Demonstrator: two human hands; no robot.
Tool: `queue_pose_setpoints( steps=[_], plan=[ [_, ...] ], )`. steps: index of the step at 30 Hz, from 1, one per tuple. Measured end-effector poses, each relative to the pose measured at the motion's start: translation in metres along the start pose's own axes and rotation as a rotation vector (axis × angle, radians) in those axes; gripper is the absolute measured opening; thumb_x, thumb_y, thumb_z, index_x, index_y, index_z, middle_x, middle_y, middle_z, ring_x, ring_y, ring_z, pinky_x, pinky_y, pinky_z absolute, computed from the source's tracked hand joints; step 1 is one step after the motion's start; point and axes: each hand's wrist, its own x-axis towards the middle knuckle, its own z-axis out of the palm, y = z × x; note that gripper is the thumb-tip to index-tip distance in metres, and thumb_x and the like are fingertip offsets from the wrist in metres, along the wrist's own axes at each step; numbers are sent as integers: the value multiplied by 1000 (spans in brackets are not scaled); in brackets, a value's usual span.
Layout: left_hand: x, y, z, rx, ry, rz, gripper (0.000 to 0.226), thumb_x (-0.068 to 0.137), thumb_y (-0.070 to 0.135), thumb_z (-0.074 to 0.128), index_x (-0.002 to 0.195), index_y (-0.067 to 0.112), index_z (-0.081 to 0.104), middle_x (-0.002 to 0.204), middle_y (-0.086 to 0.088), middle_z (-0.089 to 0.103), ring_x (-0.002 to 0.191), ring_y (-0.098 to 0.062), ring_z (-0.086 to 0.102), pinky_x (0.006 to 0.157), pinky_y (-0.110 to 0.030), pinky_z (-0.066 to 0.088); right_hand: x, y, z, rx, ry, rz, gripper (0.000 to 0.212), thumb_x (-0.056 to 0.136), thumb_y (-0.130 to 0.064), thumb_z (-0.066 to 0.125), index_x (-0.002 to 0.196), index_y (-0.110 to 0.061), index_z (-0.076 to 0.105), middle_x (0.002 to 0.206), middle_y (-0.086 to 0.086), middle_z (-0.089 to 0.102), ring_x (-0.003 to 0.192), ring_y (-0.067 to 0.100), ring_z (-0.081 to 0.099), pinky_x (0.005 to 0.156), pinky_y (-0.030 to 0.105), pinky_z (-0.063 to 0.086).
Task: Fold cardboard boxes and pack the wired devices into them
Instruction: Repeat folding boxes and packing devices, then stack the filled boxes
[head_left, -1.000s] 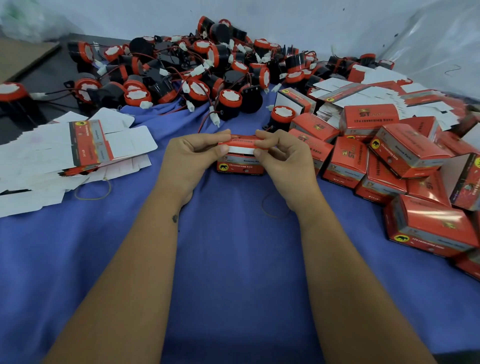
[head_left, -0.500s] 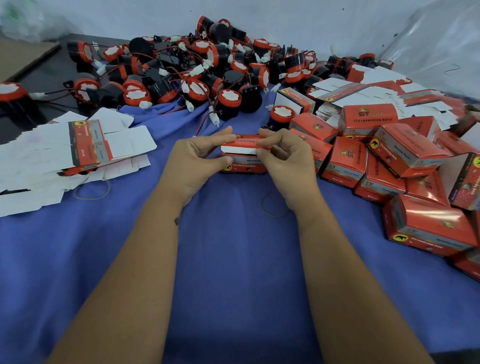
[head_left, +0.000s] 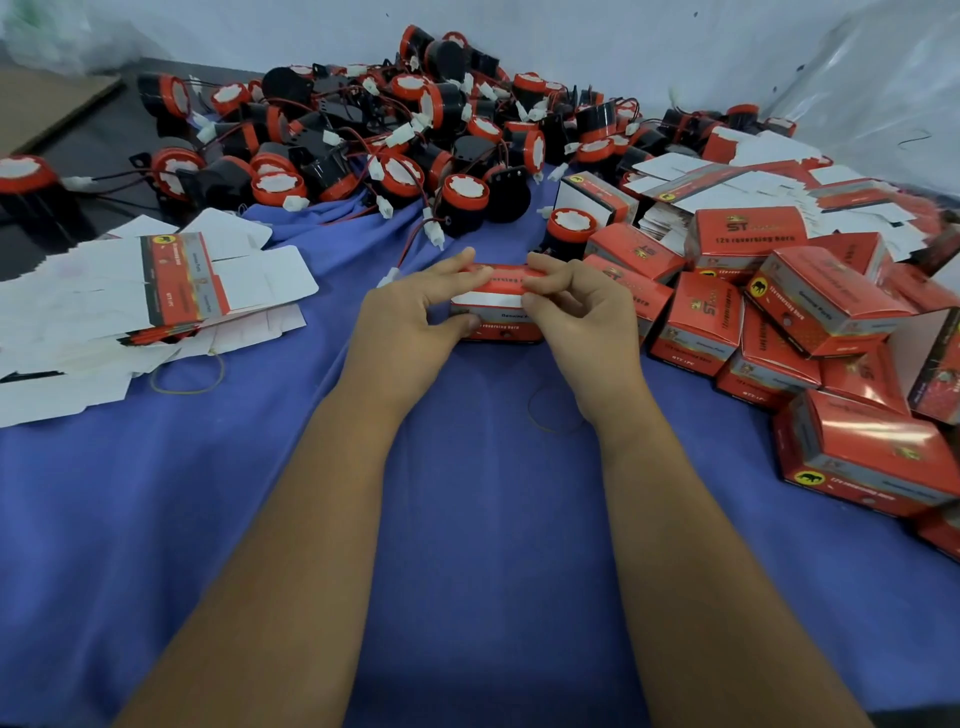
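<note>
A small red cardboard box (head_left: 497, 306) sits on the blue cloth (head_left: 467, 519) at the middle of the table, held between both hands with its top flap being worked at the upper edge, a white strip of the inner card showing just under the flap. The left hand (head_left: 410, 312) grips the box's left end, fingers curled over the top and the thumb pressed against the near face. The right hand (head_left: 582, 312) pinches the flap at the right end, its fingertips (head_left: 535, 270) curled onto the top edge and its thumb against the white strip. Just beyond the box lies a single horn (head_left: 571, 228) with a red cap, and behind it a big heap of black and red wired devices (head_left: 395, 145) with white plug connectors. To the right, touching one another, is a pile of closed red boxes (head_left: 789, 312), with flat white blanks behind them. To the left lies a spread stack of unfolded box blanks (head_left: 130, 296), white side mostly up, and a rubber band (head_left: 188, 371) rests on the cloth near its edge.
</note>
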Motion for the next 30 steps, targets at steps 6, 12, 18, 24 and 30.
queue_pose_setpoints(
  steps=[6, 12, 18, 24, 30],
  plan=[
    [-1, 4, 0, 113, 0, 20, 50, 88, 1, 69, 134, 20, 60, 146, 11, 47, 148, -15, 27, 122, -29, 17, 6, 0, -5, 259, 3, 124, 40, 88, 9, 39, 78, -10, 73, 122, 5, 69, 115, 19, 63, 90, 34, 56],
    [0, 2, 0, -36, 18, -49, 48, 89, 0, 68, 133, 18, 61, 125, 17, 58, 125, 0, 51, 117, -39, 35, 2, 4, -3, -18, -37, 15, 31, 90, 6, 55, 91, -21, 68, 130, 3, 60, 121, 13, 56, 95, 33, 54],
    [-1, 5, 2, -195, 193, -95, 43, 83, -6, 72, 115, 22, 69, 122, -2, 69, 119, -6, 61, 100, -29, 52, 1, 6, -2, -86, -27, -24, 23, 90, 3, 64, 102, -15, 70, 129, 2, 60, 123, 15, 56, 95, 39, 55],
    [0, 2, 1, -128, 178, -104, 34, 82, -2, 75, 114, 9, 73, 113, 4, 70, 111, -8, 65, 98, -27, 53, 0, 4, -2, -49, -2, -13, 28, 87, 8, 62, 88, -20, 68, 127, 4, 62, 121, 19, 58, 95, 42, 54],
    [-2, 4, 0, -46, 134, -36, 31, 80, 3, 78, 107, 18, 74, 112, 10, 69, 102, 9, 60, 102, -17, 45, 1, 4, -2, -19, 20, -9, 26, 85, 8, 62, 81, -17, 65, 124, 3, 64, 119, 20, 60, 97, 40, 53]
  ],
)
